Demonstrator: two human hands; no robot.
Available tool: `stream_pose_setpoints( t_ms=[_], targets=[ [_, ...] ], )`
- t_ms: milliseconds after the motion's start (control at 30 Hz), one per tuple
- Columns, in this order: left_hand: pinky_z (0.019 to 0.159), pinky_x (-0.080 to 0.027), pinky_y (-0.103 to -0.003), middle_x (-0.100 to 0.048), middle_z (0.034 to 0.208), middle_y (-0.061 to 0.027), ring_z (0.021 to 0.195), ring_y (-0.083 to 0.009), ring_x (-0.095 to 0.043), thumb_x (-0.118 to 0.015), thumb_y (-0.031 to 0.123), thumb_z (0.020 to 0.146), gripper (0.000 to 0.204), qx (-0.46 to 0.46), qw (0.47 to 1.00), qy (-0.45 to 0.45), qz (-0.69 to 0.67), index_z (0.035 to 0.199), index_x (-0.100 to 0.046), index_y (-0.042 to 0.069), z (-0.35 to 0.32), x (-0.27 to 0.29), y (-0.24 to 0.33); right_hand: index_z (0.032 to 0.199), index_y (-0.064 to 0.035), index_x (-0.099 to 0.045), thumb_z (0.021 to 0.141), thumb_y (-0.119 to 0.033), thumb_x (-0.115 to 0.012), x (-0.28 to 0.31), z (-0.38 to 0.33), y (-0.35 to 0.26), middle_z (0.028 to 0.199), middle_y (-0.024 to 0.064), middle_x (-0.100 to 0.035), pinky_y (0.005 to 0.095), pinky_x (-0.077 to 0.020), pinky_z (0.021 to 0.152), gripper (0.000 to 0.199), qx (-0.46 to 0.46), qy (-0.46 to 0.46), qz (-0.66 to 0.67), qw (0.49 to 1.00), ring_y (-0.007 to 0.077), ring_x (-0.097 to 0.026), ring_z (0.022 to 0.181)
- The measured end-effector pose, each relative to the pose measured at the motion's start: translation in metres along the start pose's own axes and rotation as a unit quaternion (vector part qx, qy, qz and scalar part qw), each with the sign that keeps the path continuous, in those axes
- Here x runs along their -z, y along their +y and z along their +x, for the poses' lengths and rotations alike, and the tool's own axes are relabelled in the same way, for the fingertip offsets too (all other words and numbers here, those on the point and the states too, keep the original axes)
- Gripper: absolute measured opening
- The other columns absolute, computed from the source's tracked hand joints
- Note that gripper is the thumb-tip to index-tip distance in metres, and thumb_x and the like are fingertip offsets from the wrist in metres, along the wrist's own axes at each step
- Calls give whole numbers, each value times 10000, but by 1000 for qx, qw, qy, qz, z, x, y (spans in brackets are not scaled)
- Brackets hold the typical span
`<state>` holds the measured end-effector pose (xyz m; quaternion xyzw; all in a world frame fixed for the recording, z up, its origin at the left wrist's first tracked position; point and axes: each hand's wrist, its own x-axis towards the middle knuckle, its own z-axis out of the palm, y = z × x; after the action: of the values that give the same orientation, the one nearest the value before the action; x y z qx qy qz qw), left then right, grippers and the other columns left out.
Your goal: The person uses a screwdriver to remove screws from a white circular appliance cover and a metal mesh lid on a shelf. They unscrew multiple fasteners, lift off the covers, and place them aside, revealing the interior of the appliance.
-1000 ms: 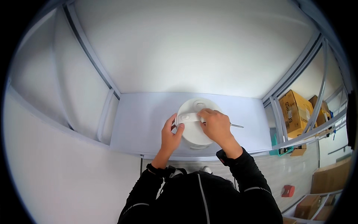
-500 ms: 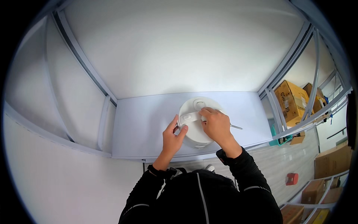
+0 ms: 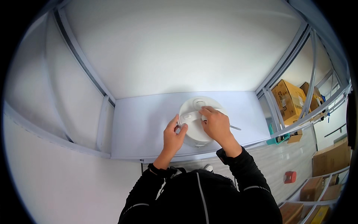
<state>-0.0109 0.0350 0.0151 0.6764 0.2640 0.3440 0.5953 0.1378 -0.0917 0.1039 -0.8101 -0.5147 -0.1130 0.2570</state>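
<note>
- In the head view, we are seeing a white round appliance (image 3: 198, 143) standing on the pale table (image 3: 138, 127), right in front of the wearer, with its lid (image 3: 197, 131) sitting on top.
- A white handle (image 3: 194, 116) is lying across the lid, its oval button (image 3: 187, 116) facing up near the left end; a round cap (image 3: 199, 102) is showing toward the far side.
- Our left hand (image 3: 172, 138) is curving round the handle's left end at the rim, thumb and forefinger parted; we cannot tell whether they are gripping.
- Our right hand (image 3: 217, 125) is bending over the handle, thumb and forefinger seemingly pinching it near the middle, and is hiding its right end.
- A thin metal rod (image 3: 235, 128) is sticking out beyond the right hand; whether the palm is holding it, we cannot tell.
- As for progress, we are judging that the lid is on and the handle is in place across it, while the work on the handle is under way; with its right end covered, we are not seeing how much is left.
- Off to the right, yellow-brown boxes (image 3: 286, 100) and a teal basket (image 3: 272, 142) are standing beyond the frame.
</note>
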Motion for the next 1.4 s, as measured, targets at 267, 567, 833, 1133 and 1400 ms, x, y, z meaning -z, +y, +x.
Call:
stream_pose_setpoints(
  t_ms=[267,567,833,1133,1400],
  targets=[
    [1040,-552,-441,-571,1442,-229,1283,-345,-617,-760,157,931,579,-54,992,12,114,1447,-587,-39,2,5,-3,1257,-103,-704,858,-100,-745,35,-16,27,1266,123,-700,406,-612,756,402,-176,60,120,975,303,-759,826],
    [1090,-511,-488,-498,1548,-219,1363,-419,-560,-776,147,848,539,-139,962,-28,235,1373,-678,70,24,-7,21,1403,29,-640,821,-25,-677,2,-53,93,1284,153,-746,283,-537,712,586,-283,36,261,922,117,-594,726],
    [1131,-482,-470,-427,1610,-202,1435,-385,-507,-856,124,830,490,-99,979,-6,178,1281,-678,56,30,-20,4,1485,74,-558,828,-28,-661,4,-58,93,1365,220,-690,319,-566,677,673,-316,-8,385,867,162,-695,751],
    [1139,-464,-456,-414,1623,-197,1471,-355,-470,-864,139,857,438,-87,985,6,146,1247,-687,51,29,-26,9,1533,49,-531,789,-70,-677,5,-62,83,868,122,-731,328,-550,651,767,-306,-26,341,888,158,-684,687],
    [1159,-429,-442,-413,1621,-205,1484,-343,-454,-862,132,863,398,-98,987,21,123,1209,-687,42,28,-29,15,1577,1,-499,752,-134,-704,35,-59,56,708,119,-652,328,-521,674,861,-276,-3,302,912,178,-598,634]
  ],
)
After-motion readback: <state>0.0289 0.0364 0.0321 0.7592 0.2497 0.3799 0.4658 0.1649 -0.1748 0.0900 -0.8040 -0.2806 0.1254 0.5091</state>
